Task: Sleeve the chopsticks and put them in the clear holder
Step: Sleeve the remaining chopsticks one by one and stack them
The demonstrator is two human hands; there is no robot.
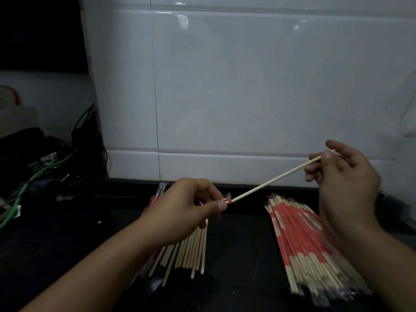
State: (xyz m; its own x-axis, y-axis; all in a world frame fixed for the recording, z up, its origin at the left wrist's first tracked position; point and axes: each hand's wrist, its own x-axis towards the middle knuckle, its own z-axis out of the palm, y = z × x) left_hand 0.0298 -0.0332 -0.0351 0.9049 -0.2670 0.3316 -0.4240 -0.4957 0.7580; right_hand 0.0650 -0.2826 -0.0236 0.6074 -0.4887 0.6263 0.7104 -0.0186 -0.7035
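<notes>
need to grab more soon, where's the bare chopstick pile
In the head view the bare chopsticks lie on the dark counter at lower centre, under the left hand, left of the sleeved pile.

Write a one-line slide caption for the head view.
Right hand feeds a chopstick into a red sleeve pinched by left hand, above loose and sleeved piles.
</notes>
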